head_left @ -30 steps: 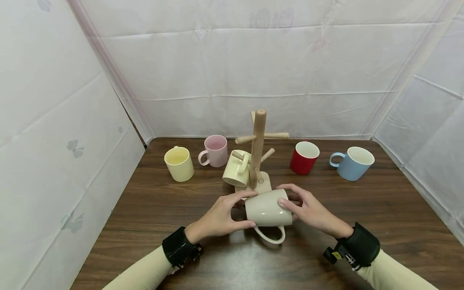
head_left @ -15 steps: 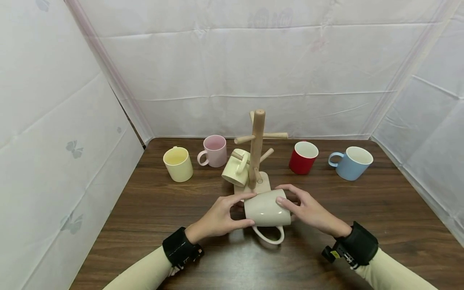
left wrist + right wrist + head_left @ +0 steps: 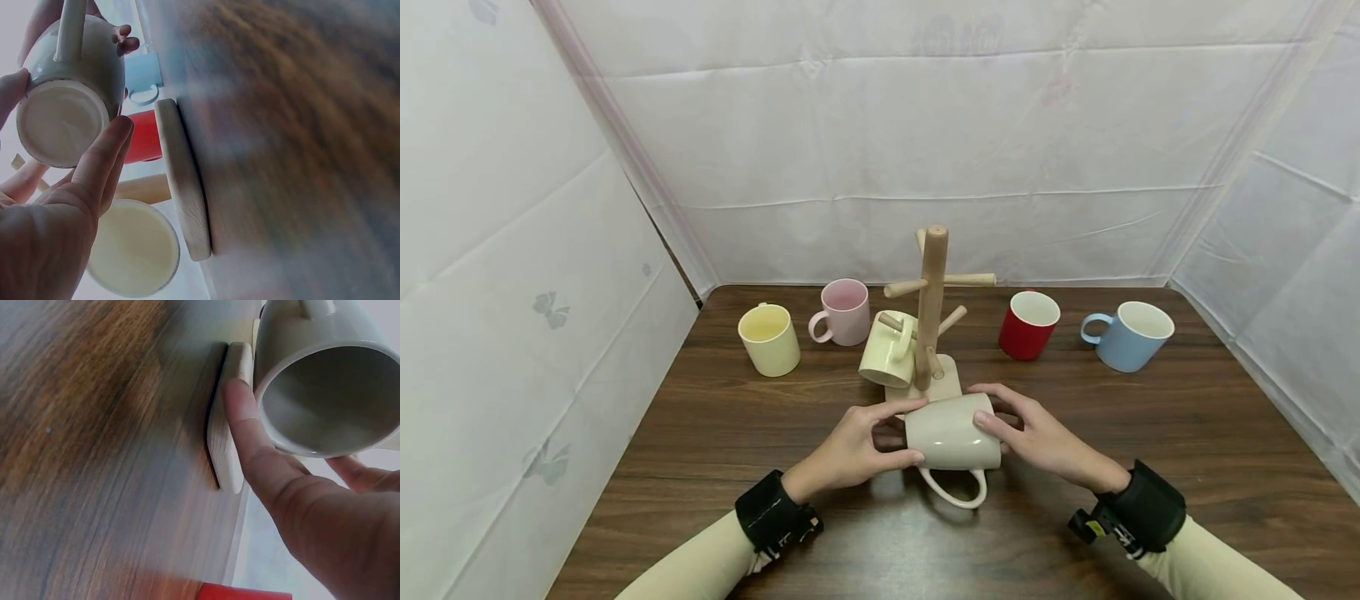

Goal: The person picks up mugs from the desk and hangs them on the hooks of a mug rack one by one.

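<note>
A greyish-white mug (image 3: 953, 432) lies on its side between both hands, in front of a wooden mug tree (image 3: 933, 300). Its handle (image 3: 957, 492) points toward the person. My left hand (image 3: 859, 446) grips the base end between thumb and fingers; the left wrist view shows the round base (image 3: 62, 122) facing that palm. At the rim end, my right hand (image 3: 1039, 435) holds the mug, thumb on the near side. The right wrist view looks into its open mouth (image 3: 334, 403). A pale yellow mug (image 3: 886, 354) hangs tilted by its handle on a left lower peg.
A yellow mug (image 3: 771, 346) and a pink mug (image 3: 847, 317) stand left of the tree. To the right are a red mug (image 3: 1026, 333) and a light blue mug (image 3: 1129, 340). White sheeting (image 3: 880, 133) encloses the brown wooden table (image 3: 715, 450) behind and at the sides.
Both hands keep their hold on the greyish-white mug. In the head view the mug and its handle sit only very slightly lower than before.
</note>
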`<state>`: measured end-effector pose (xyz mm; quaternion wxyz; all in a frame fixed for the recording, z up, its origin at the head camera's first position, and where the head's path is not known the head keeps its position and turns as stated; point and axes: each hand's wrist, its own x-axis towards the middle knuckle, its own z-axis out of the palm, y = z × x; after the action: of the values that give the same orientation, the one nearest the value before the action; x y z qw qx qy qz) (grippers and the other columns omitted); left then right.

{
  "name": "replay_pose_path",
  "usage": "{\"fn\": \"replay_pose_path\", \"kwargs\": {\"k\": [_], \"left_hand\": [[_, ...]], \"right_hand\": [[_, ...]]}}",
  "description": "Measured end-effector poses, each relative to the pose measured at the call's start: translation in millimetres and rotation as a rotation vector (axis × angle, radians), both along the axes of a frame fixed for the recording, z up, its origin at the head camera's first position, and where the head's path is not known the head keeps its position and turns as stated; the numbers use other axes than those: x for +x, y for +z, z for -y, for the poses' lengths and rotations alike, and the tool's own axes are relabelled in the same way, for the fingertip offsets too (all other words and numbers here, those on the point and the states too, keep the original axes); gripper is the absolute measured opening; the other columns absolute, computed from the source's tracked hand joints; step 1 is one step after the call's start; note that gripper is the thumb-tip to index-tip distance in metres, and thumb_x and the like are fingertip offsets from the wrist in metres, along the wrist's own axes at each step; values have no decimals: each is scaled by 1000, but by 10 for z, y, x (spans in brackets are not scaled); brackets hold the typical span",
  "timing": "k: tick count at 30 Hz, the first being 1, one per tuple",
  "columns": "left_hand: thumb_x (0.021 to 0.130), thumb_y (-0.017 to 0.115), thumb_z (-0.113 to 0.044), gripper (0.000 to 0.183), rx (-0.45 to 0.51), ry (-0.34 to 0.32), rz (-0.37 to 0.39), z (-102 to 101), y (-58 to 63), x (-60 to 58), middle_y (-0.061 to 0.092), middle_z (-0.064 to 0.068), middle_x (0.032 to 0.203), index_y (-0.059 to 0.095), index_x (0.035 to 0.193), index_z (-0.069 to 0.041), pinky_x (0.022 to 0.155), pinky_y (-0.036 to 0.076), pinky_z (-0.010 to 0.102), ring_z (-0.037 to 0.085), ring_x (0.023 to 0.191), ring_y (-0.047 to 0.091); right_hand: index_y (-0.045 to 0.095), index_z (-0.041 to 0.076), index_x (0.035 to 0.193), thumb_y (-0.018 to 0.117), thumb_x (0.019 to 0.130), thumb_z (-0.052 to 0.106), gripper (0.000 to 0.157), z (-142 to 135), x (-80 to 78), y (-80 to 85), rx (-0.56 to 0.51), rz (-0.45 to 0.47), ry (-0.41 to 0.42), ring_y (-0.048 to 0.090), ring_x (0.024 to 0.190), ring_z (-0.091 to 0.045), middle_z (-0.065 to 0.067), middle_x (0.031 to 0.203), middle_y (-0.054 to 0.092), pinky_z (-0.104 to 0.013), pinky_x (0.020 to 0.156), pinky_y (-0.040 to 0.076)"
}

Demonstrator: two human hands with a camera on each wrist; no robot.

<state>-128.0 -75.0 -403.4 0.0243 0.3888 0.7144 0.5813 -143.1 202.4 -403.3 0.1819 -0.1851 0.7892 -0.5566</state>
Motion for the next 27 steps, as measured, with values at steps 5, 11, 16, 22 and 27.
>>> {"fn": "replay_pose_path", "kwargs": {"k": [5,11,16,22,27], "left_hand": [[78,71,-2,55,36,-13,114,4,-43,-5,49,21,128,49,128,2,76,52,38,32,95,58],[80,69,-4,51,53,-1,213,9,-56,-34,51,17,127,51,128,1,75,53,38,34,95,59],[83,67,-6,49,41,17,268,18,-71,-68,55,16,121,50,129,0,70,54,41,34,89,61],[88,62,-9,46,88,3,411,43,-184,-136,57,20,115,48,131,-4,71,51,51,33,91,61],[89,60,-9,45,119,-4,483,52,-251,-174,57,22,113,47,133,-6,73,50,54,34,91,61]], "right_hand": [[41,28,136,54,94,29,44,-43,24,-19,-59,-25,34,52,108,-29,-10,129,45,-46,71,54],[37,27,139,54,95,21,48,-83,35,-38,-112,-70,70,51,110,-29,-11,132,44,-45,71,54],[31,28,143,54,94,16,55,-103,25,-44,-102,-172,108,46,117,-27,-8,136,42,-42,75,53],[24,25,147,56,92,10,66,-126,24,-47,-95,-282,184,42,122,-26,-3,143,36,-44,89,46],[22,18,147,60,88,5,72,-145,47,-27,-159,-254,246,51,112,-28,-4,141,37,-45,80,51]]}}
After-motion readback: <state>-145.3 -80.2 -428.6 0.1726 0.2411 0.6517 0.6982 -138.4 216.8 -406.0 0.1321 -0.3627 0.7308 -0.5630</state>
